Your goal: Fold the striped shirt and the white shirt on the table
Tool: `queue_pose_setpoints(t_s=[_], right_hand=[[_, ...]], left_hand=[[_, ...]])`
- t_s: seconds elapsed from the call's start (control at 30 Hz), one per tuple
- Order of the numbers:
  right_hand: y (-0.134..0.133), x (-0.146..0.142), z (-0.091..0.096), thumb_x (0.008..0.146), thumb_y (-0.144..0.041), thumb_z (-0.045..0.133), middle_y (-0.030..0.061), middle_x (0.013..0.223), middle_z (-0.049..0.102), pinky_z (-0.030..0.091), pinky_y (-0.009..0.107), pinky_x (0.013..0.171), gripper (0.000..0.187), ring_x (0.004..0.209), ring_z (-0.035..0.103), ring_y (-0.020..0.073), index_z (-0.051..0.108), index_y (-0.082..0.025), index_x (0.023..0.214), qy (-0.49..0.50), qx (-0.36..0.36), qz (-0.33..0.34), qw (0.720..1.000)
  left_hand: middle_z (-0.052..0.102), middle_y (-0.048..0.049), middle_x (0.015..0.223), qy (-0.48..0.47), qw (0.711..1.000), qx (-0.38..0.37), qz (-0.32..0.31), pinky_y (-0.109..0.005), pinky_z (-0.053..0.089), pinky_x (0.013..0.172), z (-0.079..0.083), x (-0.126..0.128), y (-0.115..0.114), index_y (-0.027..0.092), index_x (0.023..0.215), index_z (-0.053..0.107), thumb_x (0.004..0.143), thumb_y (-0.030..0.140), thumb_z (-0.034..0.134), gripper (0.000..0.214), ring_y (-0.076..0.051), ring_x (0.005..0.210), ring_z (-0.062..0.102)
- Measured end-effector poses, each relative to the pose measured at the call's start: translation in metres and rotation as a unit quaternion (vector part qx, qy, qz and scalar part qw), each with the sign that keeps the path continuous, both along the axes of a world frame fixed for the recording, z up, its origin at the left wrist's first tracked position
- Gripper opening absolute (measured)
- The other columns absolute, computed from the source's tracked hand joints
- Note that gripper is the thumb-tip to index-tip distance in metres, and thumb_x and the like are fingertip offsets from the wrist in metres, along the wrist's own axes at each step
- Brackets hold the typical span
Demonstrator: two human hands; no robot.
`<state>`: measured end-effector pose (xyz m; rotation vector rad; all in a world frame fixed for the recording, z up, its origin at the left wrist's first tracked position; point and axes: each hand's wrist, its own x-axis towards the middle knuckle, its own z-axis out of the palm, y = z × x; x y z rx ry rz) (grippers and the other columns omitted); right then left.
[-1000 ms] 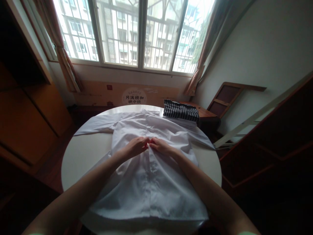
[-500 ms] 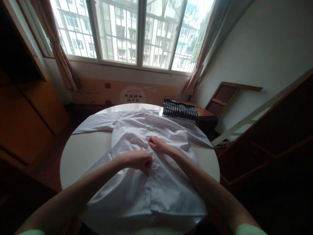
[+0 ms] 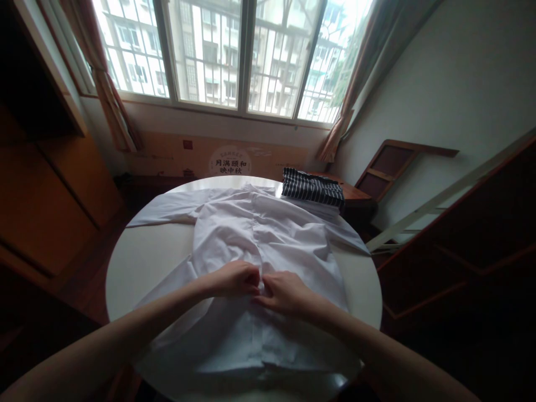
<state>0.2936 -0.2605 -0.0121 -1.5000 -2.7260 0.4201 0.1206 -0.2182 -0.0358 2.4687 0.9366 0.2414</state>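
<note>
A white long-sleeved shirt (image 3: 226, 223) lies front side up over a round white table (image 3: 146, 257), its collar toward the window and its hem near me. Along the shirt's middle runs the front placket. My left hand (image 3: 240, 278) pinches the cloth at this placket, a little below the shirt's middle. Right beside it, my right hand (image 3: 287, 290) grips the other side of the placket, fingers curled. Both hands nearly touch, and the cloth lifts slightly between them. Whether a button sits between the fingers is too small to tell.
A folded black-and-white striped cloth (image 3: 313, 187) rests at the table's far right edge. Behind the table are a barred window (image 3: 209, 56) and a long printed cardboard panel (image 3: 167, 156). A wooden chair (image 3: 387, 164) stands at the right wall, and wooden cabinets (image 3: 62, 206) at left.
My right hand has come down the placket to meet my left hand, which has shifted slightly upward. The cloth between them is now raised a little. The view has shifted slightly.
</note>
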Motion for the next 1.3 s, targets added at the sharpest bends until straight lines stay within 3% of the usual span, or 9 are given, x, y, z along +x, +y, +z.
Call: queue_pose_setpoints(t_s=[0.07, 0.17, 0.3, 0.43, 0.67, 0.83, 1.03, 1.2, 1.3], right_hand=[[0.004, -0.003, -0.006, 0.078, -0.05, 0.046, 0.0077, 0.078, 0.064, 0.032, 0.026, 0.055, 0.038, 0.065, 0.056, 0.0187, 0.06, -0.016, 0.087, 0.003, 0.013, -0.025, 1.0], [0.023, -0.005, -0.008, 0.077, -0.045, 0.05, 0.0085, 0.086, 0.064, 0.035, 0.026, 0.058, 0.035, 0.072, 0.058, 0.0201, 0.058, -0.016, 0.095, 0.017, -0.001, 0.003, 1.0], [0.054, -0.007, -0.003, 0.074, -0.037, 0.055, 0.0061, 0.087, 0.063, 0.036, 0.024, 0.059, 0.029, 0.073, 0.056, 0.0179, 0.058, -0.017, 0.094, 0.052, -0.036, 0.058, 0.996], [0.069, -0.007, -0.002, 0.071, -0.03, 0.057, 0.0029, 0.08, 0.061, 0.034, 0.022, 0.056, 0.022, 0.066, 0.053, 0.0144, 0.058, -0.016, 0.089, 0.081, -0.059, 0.049, 0.994], [0.067, 0.004, -0.016, 0.074, -0.034, 0.055, -0.0016, 0.062, 0.053, 0.027, 0.02, 0.049, 0.019, 0.056, 0.043, 0.009, 0.056, -0.015, 0.074, 0.107, -0.05, 0.002, 0.993], [0.064, -0.001, -0.015, 0.076, -0.039, 0.054, 0.0011, 0.066, 0.057, 0.026, 0.021, 0.05, 0.025, 0.056, 0.043, 0.0097, 0.059, -0.014, 0.076, 0.079, -0.029, -0.034, 0.996], [0.063, -0.003, -0.012, 0.08, -0.024, 0.044, 0.0052, 0.081, 0.064, 0.032, 0.023, 0.059, 0.021, 0.068, 0.052, 0.0137, 0.063, -0.016, 0.084, 0.066, -0.012, -0.044, 0.997], [0.066, -0.002, -0.015, 0.078, -0.026, 0.047, 0.0043, 0.078, 0.064, 0.033, 0.023, 0.059, 0.02, 0.067, 0.051, 0.0141, 0.065, -0.016, 0.081, 0.09, -0.036, -0.058, 0.994], [0.066, -0.001, -0.015, 0.077, -0.028, 0.05, 0.0018, 0.074, 0.063, 0.034, 0.022, 0.059, 0.019, 0.065, 0.05, 0.0131, 0.065, -0.016, 0.081, 0.138, -0.064, -0.032, 0.988]], left_hand=[[0.058, 0.0014, 0.064, -0.002, 1.0, -0.002, -0.006, -0.021, 0.03, 0.053, 0.0, 0.001, 0.005, 0.016, 0.071, 0.062, 0.069, 0.021, 0.057, 0.007, -0.01, 0.058, 0.046], [0.059, 0.0014, 0.064, -0.007, 0.999, -0.018, -0.028, -0.021, 0.03, 0.052, 0.002, 0.002, 0.016, 0.016, 0.073, 0.062, 0.068, 0.016, 0.054, 0.01, -0.01, 0.057, 0.047], [0.064, 0.0, 0.075, -0.027, 0.999, -0.034, -0.033, -0.02, 0.034, 0.058, 0.002, 0.003, 0.036, 0.017, 0.08, 0.064, 0.069, 0.013, 0.052, 0.017, -0.011, 0.065, 0.053], [0.063, -0.0005, 0.077, -0.051, 0.999, -0.014, 0.011, -0.021, 0.036, 0.06, -0.005, 0.001, 0.047, 0.016, 0.08, 0.062, 0.071, 0.017, 0.054, 0.012, -0.012, 0.068, 0.052], [0.057, 0.0002, 0.068, -0.108, 0.994, -0.014, 0.034, -0.021, 0.034, 0.057, -0.011, -0.004, 0.04, 0.013, 0.074, 0.059, 0.073, 0.028, 0.058, 0.015, -0.011, 0.062, 0.047], [0.055, 0.0016, 0.066, -0.126, 0.991, -0.024, 0.03, -0.021, 0.033, 0.057, -0.013, -0.004, 0.041, 0.013, 0.071, 0.057, 0.073, 0.03, 0.058, 0.017, -0.01, 0.061, 0.046], [0.056, 0.0013, 0.067, -0.128, 0.991, -0.034, 0.02, -0.021, 0.034, 0.058, -0.013, -0.004, 0.04, 0.013, 0.073, 0.057, 0.074, 0.031, 0.056, 0.018, -0.01, 0.062, 0.046], [0.058, 0.0005, 0.07, -0.134, 0.99, -0.035, 0.016, -0.02, 0.035, 0.058, -0.015, -0.005, 0.04, 0.013, 0.075, 0.058, 0.074, 0.031, 0.056, 0.018, -0.01, 0.063, 0.048], [0.057, 0.0012, 0.068, -0.128, 0.991, -0.029, 0.022, -0.02, 0.034, 0.057, -0.016, -0.005, 0.04, 0.013, 0.073, 0.058, 0.074, 0.032, 0.055, 0.018, -0.01, 0.062, 0.048]])
